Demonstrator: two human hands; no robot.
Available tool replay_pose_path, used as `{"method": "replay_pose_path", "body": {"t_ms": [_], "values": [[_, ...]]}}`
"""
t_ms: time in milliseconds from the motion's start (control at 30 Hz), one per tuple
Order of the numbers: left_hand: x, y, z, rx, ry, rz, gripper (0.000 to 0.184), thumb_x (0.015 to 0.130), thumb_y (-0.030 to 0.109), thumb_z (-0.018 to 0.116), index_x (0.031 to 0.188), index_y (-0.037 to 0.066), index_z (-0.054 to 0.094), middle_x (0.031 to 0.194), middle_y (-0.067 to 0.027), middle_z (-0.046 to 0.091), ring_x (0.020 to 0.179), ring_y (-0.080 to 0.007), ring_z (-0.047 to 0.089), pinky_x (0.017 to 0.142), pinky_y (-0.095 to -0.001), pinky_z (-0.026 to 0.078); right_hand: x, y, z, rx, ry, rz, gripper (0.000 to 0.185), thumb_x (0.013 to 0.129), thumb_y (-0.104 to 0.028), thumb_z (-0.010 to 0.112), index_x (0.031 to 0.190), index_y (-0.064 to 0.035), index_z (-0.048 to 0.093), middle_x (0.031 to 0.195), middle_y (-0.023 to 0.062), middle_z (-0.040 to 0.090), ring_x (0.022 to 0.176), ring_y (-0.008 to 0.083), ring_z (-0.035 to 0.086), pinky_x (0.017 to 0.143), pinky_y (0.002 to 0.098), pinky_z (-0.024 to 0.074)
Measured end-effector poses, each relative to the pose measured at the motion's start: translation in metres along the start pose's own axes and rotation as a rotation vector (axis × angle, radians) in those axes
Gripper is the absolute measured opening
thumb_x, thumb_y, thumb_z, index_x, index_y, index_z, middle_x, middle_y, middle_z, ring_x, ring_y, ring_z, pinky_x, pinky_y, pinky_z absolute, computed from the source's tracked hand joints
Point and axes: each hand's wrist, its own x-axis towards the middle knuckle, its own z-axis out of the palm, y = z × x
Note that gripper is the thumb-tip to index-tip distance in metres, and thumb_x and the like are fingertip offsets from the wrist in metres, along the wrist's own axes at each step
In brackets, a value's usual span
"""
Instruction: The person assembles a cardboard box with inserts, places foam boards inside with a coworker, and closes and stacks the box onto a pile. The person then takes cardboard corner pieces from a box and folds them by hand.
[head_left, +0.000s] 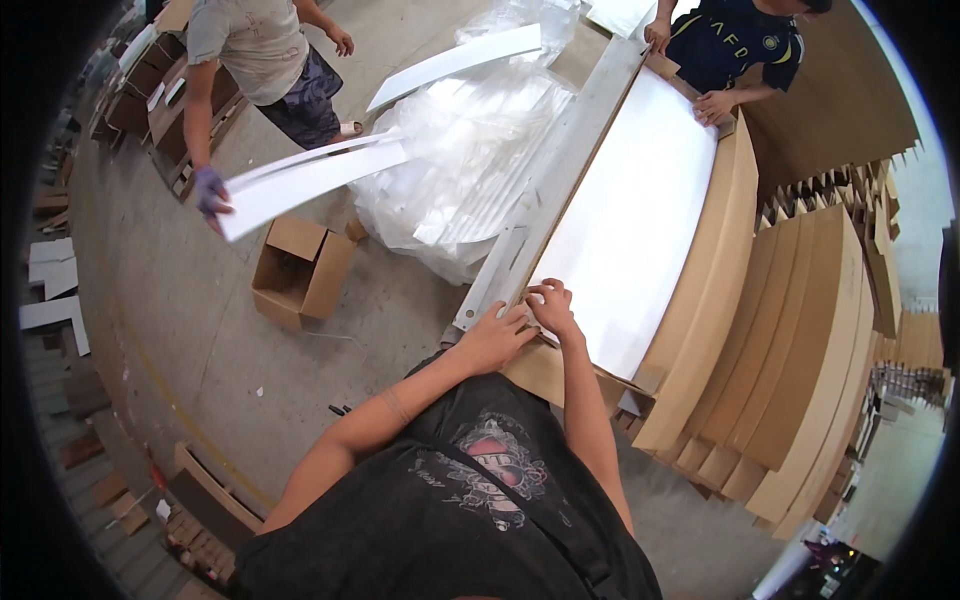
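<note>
"Black shirt nearest my remote view, print illegible. Leftmost?"

"Co-worker's gloved hand, gripping white strips by one end."

"Next?"

"Left hand, fingers bent over the near corner of the long carton; right hand curled beside it, likely steadying the edge (whether either pinches anything, I can't tell). White panel inside, walls probably checking slippage. Navy shirt: 'AFD'."

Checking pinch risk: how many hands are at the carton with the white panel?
4 at the carton: left hand and right hand, near end; one co-worker hand far left, the other far right.
</note>
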Motion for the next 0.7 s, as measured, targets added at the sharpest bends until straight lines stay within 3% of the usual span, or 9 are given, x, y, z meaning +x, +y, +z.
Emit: {"method": "replay_pose_path", "body": {"t_ms": [67,133,167,267,400,467,567,700], "values": [[0.002,0.004,0.002,-0.003,0.023,-0.017,0.043,0.087,0.024,0.075,0.126,0.011,0.065,0.128,-0.0076,0.063,0.138,-0.0276,0.046,0.111,-0.0546,0.038,0.006,0.015,0.011,0.005,0.067,-0.091,0.032,0.096,-0.036,0.068,0.124,-0.0222,0.075,0.152,0.0136,0.048,0.141,0.0418,0.039,0.112,0.0596,0.0418],[0.005,0.012,0.006,0.060,-0.001,-0.072,0.041,0.087,0.024,0.075,0.125,0.011,0.066,0.128,-0.0076,0.064,0.137,-0.0287,0.047,0.111,-0.0536,0.039,0.001,0.028,0.020,0.040,0.123,-0.204,0.037,0.097,-0.038,0.064,0.129,-0.0205,0.073,0.153,0.0157,0.047,0.141,0.0431,0.038,0.110,0.0647,0.0408],[0.007,0.017,0.010,0.047,0.013,-0.107,0.039,0.088,0.025,0.075,0.124,0.012,0.066,0.128,-0.0083,0.064,0.137,-0.0292,0.047,0.111,-0.0527,0.039,0.004,0.033,0.023,-0.007,0.121,-0.212,0.039,0.097,-0.036,0.067,0.132,-0.0203,0.071,0.154,0.0161,0.047,0.141,0.0426,0.038,0.114,0.0583,0.0396],[0.011,0.031,0.008,0.005,-0.023,-0.212,0.037,0.089,0.025,0.074,0.123,0.013,0.066,0.129,-0.0081,0.064,0.137,-0.0292,0.047,0.111,-0.0518,0.039,-0.003,0.036,0.013,0.082,0.072,-0.201,0.052,0.095,-0.037,0.069,0.144,-0.0216,0.063,0.159,0.0112,0.044,0.144,0.0423,0.035,0.115,0.0607,0.0382],[0.010,0.059,-0.014,0.030,-0.045,-0.299,0.043,0.091,0.025,0.073,0.131,0.012,0.064,0.134,-0.0092,0.061,0.137,-0.0287,0.048,0.114,-0.0463,0.039,0.000,0.045,0.012,-0.004,0.023,-0.292,0.059,0.091,-0.037,0.072,0.147,-0.0221,0.059,0.160,0.0075,0.042,0.145,0.0417,0.033,0.113,0.0626,0.0408],[0.001,0.073,-0.017,0.087,0.034,-0.305,0.037,0.089,0.023,0.074,0.123,0.011,0.068,0.130,-0.0086,0.062,0.132,-0.0286,0.052,0.112,-0.0455,0.042,-0.001,0.045,0.012,-0.006,0.043,-0.259,0.063,0.088,-0.034,0.074,0.147,-0.0223,0.055,0.160,0.0062,0.039,0.146,0.0401,0.033,0.104,0.0718,0.0437],[-0.016,0.082,-0.019,-0.006,0.136,-0.284,0.027,0.090,0.016,0.071,0.116,0.008,0.072,0.132,-0.0098,0.063,0.132,-0.0304,0.055,0.109,-0.0446,0.044,-0.003,0.049,0.008,-0.016,0.044,-0.319,0.064,0.089,-0.031,0.074,0.148,-0.0223,0.053,0.160,0.0059,0.038,0.145,0.0400,0.034,0.103,0.0694,0.0466],[-0.046,0.067,-0.022,-0.050,0.138,-0.407,0.017,0.092,0.012,0.070,0.108,0.007,0.072,0.124,-0.0084,0.069,0.127,-0.0297,0.059,0.108,-0.0451,0.047,-0.017,0.051,0.001,-0.029,0.051,-0.370,0.063,0.090,-0.029,0.073,0.149,-0.0214,0.052,0.160,0.0069,0.040,0.145,0.0398,0.035,0.103,0.0655,0.0493]]}}
